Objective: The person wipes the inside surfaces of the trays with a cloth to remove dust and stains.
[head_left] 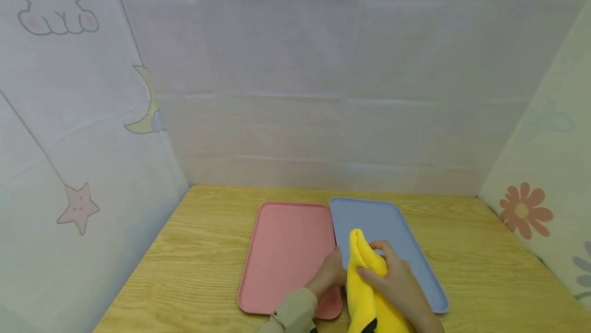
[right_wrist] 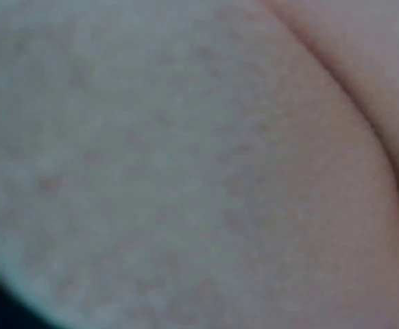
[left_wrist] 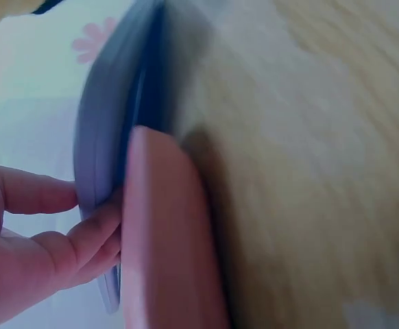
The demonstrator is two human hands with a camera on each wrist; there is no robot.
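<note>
My left hand (head_left: 329, 273) reaches across the right edge of the pink tray (head_left: 291, 251) to the blue tray (head_left: 369, 215). In the left wrist view, its thumb and fingers pinch the rim of the blue tray (left_wrist: 98, 144), close beside the pink tray (left_wrist: 172, 240). A folded yellow cloth (head_left: 360, 292) with a black patch near its lower end is gripped by my right hand (head_left: 399, 279), thumb in front. It is held over the near part of the blue tray. Only blurred skin fills the right wrist view.
Both trays lie side by side on a wooden table (head_left: 194, 256), the blue one slightly askew. A pale sheet (head_left: 277, 76) hangs behind the table, with printed sheets along the left and right sides.
</note>
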